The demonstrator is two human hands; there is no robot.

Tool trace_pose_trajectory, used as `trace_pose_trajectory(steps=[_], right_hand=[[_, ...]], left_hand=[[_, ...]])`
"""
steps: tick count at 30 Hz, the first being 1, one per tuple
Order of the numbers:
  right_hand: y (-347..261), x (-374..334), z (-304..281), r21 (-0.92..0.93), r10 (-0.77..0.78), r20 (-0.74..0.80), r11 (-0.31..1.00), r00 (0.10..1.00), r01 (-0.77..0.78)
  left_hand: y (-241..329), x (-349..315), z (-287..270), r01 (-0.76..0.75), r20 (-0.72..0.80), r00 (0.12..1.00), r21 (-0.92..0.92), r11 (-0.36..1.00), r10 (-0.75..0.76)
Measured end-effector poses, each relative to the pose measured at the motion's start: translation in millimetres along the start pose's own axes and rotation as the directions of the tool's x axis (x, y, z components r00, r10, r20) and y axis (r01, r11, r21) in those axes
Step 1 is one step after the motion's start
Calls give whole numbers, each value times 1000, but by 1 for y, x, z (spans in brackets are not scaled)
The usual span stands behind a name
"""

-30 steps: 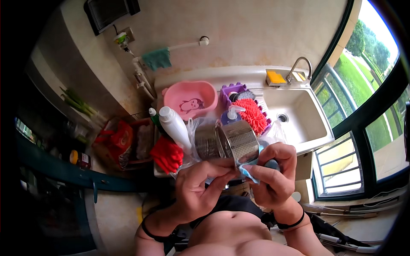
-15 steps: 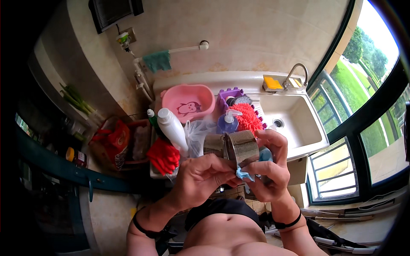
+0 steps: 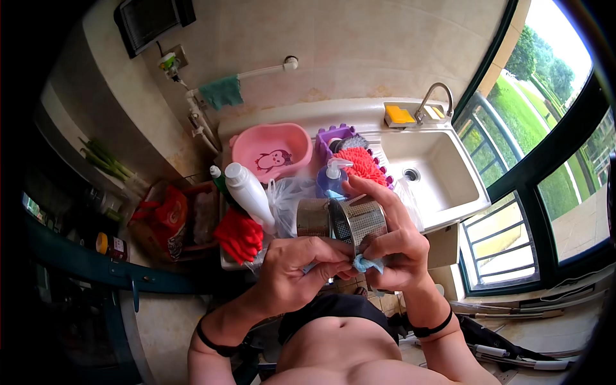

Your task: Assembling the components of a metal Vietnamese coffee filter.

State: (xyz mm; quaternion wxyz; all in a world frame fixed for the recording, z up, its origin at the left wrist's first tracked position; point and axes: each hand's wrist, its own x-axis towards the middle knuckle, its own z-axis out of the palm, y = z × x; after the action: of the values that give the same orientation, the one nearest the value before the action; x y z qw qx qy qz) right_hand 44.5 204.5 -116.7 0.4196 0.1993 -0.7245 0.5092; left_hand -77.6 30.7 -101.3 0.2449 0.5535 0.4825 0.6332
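Observation:
A perforated metal strainer (image 3: 363, 222), shaped like two short cylinders joined at a flared rim, is held up in front of the counter. My left hand (image 3: 293, 273) is closed, thumb and fingers pinching near the lower edge of that rim. Curved round the strainer's right side, my right hand (image 3: 404, 247) grips it and presses a light blue cloth (image 3: 367, 264) against the rim's bottom. Another bit of blue shows at the rim's top. My fingers hide part of the cloth, and the strainer's inside is mostly out of sight.
Behind my hands stand a blue pump bottle (image 3: 328, 183), a white bottle (image 3: 249, 194), a pink basin (image 3: 273, 151) and a purple basket (image 3: 327, 138). Red gloves (image 3: 239, 236) lie left, beside a clear plastic bag (image 3: 287, 200). The white sink (image 3: 443, 186) with its faucet (image 3: 443, 90) is at right.
The strainer has turned a little in my hands. Blue cloth now shows at the rim's top and no longer beside my right fingers. The whole view has shifted slightly.

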Motion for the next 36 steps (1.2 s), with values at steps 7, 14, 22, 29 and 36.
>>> trace_pose_trajectory(steps=[7,14,22,29,36], right_hand=[[-3,-1,-2,44,29,10,999,1000,-30],[-5,-1,1,144,106,-49,985,993,-98],[-4,0,2,194,165,-26,968,986,-157],[5,0,-8,246,115,64,961,991,-127],[1,-3,-4,259,75,35,963,997,-82]], left_hand=[[-3,4,-1,-108,38,994,109,988,104],[1,13,-4,-309,143,950,274,911,279],[2,9,-7,-279,143,958,274,920,248],[-7,2,1,-77,-8,997,10,997,77],[-2,12,-11,-301,149,950,204,932,275]])
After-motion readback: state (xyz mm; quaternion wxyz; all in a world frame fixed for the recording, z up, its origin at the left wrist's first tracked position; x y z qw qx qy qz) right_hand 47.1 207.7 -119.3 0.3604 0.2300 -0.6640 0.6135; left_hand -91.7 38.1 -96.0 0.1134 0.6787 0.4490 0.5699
